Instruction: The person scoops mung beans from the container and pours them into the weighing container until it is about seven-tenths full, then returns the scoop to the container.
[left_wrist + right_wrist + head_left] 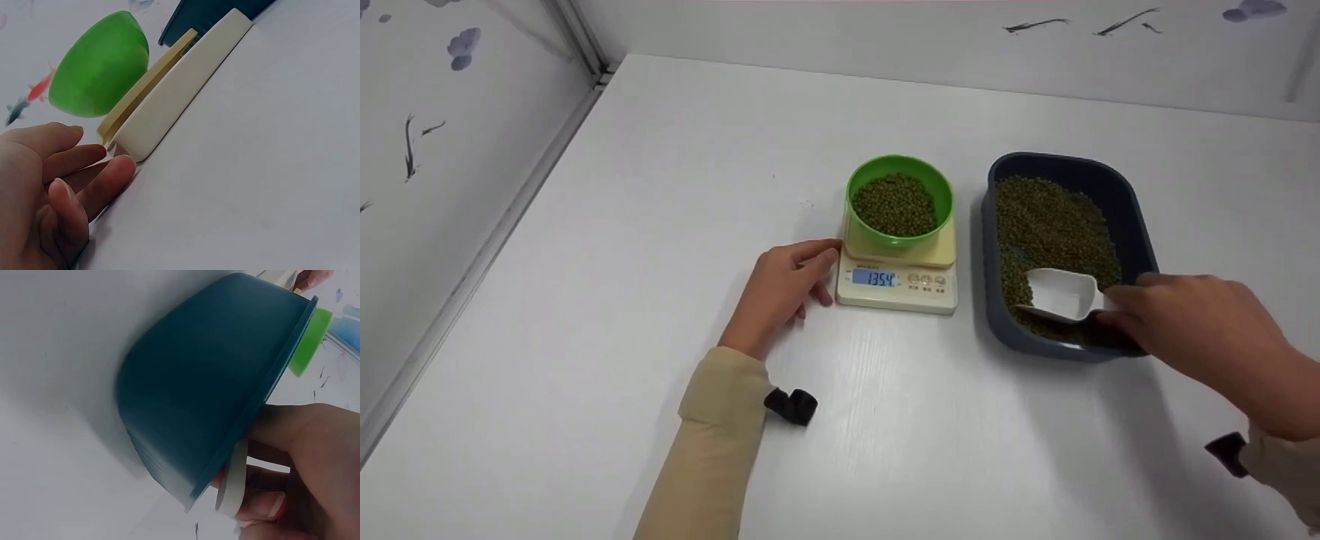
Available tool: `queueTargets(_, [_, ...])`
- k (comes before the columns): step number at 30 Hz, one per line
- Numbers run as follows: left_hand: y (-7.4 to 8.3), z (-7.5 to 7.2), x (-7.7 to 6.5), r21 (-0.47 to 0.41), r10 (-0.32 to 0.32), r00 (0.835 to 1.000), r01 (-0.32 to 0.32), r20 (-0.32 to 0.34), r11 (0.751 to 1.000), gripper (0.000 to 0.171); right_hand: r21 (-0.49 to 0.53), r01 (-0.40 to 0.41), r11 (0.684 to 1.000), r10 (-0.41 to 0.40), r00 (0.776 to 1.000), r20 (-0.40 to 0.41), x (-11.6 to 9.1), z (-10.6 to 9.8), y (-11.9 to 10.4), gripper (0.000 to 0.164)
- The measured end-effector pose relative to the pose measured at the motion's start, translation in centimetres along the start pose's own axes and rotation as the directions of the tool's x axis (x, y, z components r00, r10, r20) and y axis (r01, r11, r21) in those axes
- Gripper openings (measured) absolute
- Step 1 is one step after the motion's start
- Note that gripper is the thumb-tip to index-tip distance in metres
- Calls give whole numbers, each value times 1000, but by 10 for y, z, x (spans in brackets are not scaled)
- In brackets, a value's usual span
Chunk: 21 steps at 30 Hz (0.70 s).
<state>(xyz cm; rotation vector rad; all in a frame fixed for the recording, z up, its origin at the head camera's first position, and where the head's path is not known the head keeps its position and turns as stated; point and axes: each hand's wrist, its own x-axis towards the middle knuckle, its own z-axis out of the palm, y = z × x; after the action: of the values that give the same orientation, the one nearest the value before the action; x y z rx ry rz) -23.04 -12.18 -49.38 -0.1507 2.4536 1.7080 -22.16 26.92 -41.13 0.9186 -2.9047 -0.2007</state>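
My right hand (1207, 322) grips the handle of a white scoop (1063, 294), whose head lies among the green beans (1054, 225) in a dark blue tub (1136, 217). In the right wrist view the tub's wall hides the scoop's head; part of the white handle (233, 481) shows between the fingers. My left hand (787, 289) rests beside the kitchen scale (896, 296), fingertips at its left edge, fingers loosely bent and holding nothing. On the scale's plate stands a green bowl (894, 241) of the same beans. The display reads about 135.4.
The white table (622, 285) extends around the scale and tub. White panels with painted marks stand along the back (847, 37) and left (450, 187). A few tiny specks lie left of the bowl.
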Motion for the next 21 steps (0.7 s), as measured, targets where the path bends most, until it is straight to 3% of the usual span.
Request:
queueTargets(5, [3, 0, 0, 3, 11, 1000, -11, -8, 1000, 27, 36, 21, 999, -20, 999, -36, 1, 5, 2, 6])
queueTargets(11, [3, 2, 0, 0, -13, 1000, 13, 2, 1000, 28, 62, 48, 997, -42, 994, -99, 6, 18, -2, 34])
queueTargets(17, [2, 1, -1, 11, -14, 1000, 14, -3, 1000, 28, 132, 60, 989, -31, 977, -213, 6, 31, 0, 38])
queueTargets(21, [1, 1, -1, 17, -10, 1000, 10, -4, 1000, 28, 139, 43, 989, -11, 975, -224, 6, 33, 1, 40])
